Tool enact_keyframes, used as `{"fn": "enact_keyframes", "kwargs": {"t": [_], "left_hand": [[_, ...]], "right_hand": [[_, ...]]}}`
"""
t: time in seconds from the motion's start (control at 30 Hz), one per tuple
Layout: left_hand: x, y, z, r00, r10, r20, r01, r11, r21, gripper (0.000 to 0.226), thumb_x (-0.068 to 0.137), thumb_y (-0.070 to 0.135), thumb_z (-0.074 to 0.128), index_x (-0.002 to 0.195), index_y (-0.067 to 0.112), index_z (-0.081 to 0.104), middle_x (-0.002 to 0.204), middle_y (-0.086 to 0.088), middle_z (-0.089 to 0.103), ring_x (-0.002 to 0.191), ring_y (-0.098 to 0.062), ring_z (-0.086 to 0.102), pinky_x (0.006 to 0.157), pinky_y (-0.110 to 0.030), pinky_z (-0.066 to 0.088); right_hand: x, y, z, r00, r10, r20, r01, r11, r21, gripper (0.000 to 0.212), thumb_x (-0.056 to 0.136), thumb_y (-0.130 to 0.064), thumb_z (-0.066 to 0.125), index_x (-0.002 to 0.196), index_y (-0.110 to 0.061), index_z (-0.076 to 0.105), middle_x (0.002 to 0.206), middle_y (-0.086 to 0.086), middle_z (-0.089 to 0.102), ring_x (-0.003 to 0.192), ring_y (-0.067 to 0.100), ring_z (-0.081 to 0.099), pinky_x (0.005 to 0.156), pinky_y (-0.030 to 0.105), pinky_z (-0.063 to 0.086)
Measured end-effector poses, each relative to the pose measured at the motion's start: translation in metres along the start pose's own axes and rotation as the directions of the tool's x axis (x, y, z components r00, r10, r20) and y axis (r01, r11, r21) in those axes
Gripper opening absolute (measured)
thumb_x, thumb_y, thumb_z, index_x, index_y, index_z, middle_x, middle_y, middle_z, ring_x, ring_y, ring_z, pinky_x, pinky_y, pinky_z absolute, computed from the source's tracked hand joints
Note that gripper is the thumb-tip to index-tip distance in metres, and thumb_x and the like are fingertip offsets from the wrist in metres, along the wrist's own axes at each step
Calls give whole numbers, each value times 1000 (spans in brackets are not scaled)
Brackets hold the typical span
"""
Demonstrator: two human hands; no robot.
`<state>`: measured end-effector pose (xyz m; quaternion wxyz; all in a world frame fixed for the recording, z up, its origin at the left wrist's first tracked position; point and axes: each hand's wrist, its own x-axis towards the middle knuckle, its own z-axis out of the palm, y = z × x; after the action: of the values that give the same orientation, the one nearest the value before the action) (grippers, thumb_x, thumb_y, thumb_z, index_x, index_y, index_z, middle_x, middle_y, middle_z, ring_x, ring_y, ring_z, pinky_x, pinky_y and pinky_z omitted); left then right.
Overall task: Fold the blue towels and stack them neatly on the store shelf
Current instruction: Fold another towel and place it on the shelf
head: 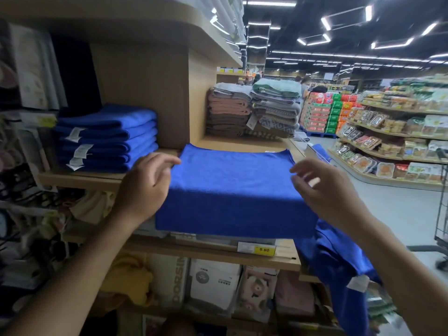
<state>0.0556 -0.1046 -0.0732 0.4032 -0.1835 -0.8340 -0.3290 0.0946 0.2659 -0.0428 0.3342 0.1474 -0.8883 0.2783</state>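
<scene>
The wooden store shelf [80,177] fills the left and middle of the view, with an upright divider splitting this level into two bays. A blue towel [232,185] lies flat on the shelf board in front of the divider. Its far edge is up on the board, and its near part drapes over the front lip and hangs down as a smooth, straight-edged panel. Below and to the right, a second, unfolded blue towel [339,260] hangs in loose folds off the corner of the shelf unit, with a white tag [357,283] near its lower edge.

In the left bay a stack of folded blue towels [106,139] sits just beside the spread towel, folds facing right and white labels showing on the left side. In the right bay stand two piles of brown and grey towels [230,110], well behind the spread towel.

The left hand [145,185] is at the spread towel's left edge. Its fingers [169,161] are bent, with the tips at the cloth, and I cannot tell whether they pinch it. The right hand [324,190] hovers over the towel's right edge, blurred, fingers spread and released, holding nothing.

A yellow price label [257,249] sits on the shelf lip under the draped towel.
</scene>
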Motion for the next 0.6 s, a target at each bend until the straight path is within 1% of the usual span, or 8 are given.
{"fn": "enact_keyframes", "kwargs": {"t": [0.03, 0.07, 0.13, 0.2, 0.3, 0.4, 0.5, 0.6], "left_hand": [[18, 0, 7, 989, -26, 143, 20, 999, 39, 32, 99, 24, 43, 124, 24, 64, 129, 9, 62, 125, -14, 55, 106, -32, 42], [33, -3, 16, 949, -97, 301, 66, 992, 111, 37, 104, 28, 42, 136, 20, 59, 143, 3, 55, 137, -19, 46, 116, -35, 33], [50, -14, 31, 800, -296, 522, 131, 935, 330, 54, 107, 41, 36, 155, 17, 36, 165, 1, 28, 154, -17, 18, 125, -35, 12], [52, -30, 37, 679, -410, 608, 103, 874, 475, 65, 104, 58, 24, 161, 26, 19, 169, 11, 9, 155, -11, 2, 126, -38, 3], [54, -47, 39, 629, -459, 627, 89, 844, 528, 79, 95, 74, 16, 161, 31, 10, 168, 18, 2, 155, -8, -2, 126, -40, 2], [65, -60, 42, 635, -508, 582, 110, 805, 583, 84, 96, 72, 22, 161, 19, 18, 169, 1, 13, 156, -20, 9, 125, -37, 9], [86, -67, 47, 645, -487, 589, 92, 815, 573, 67, 97, 66, 33, 141, 20, 51, 148, -10, 51, 138, -30, 44, 112, -38, 36], [107, -73, 60, 681, -438, 587, 73, 838, 541, 57, 96, 62, 37, 128, 21, 61, 135, -9, 62, 124, -29, 56, 103, -38, 44]], "right_hand": [[20, 2, 6, 996, -4, 92, 10, 998, -61, 10, 91, -34, 61, 100, -39, 63, 89, -20, 65, 77, 1, 63, 67, 19, 47], [39, 7, 12, 983, 13, 181, 12, 990, -137, 13, 93, -30, 60, 105, -36, 63, 95, -18, 64, 81, 4, 63, 73, 29, 49], [72, 20, 23, 947, 70, 315, 32, 950, -310, 23, 96, -27, 58, 118, -27, 63, 111, -6, 65, 94, 17, 61, 83, 34, 48], [91, 36, 31, 906, 140, 399, 62, 890, -452, 30, 95, -26, 57, 125, -23, 63, 120, 1, 67, 109, 23, 59, 88, 34, 46], [103, 51, 37, 875, 184, 448, 101, 835, -540, 23, 91, -27, 58, 108, -22, 74, 112, 1, 73, 104, 26, 64, 86, 36, 53], [123, 57, 36, 832, 229, 505, 98, 836, -540, 13, 89, -27, 64, 94, -20, 75, 96, 1, 76, 85, 21, 71, 77, 34, 56], [150, 63, 38, 750, 326, 575, 15, 862, -507, 11, 91, -17, 62, 97, -20, 70, 86, 1, 77, 59, 10, 73, 58, 23, 53], [173, 74, 50, 784, 315, 535, 53, 825, -563, 27, 90, -16, 60, 117, -19, 65, 100, 6, 76, 70, 18, 75, 62, 26, 55]]}}
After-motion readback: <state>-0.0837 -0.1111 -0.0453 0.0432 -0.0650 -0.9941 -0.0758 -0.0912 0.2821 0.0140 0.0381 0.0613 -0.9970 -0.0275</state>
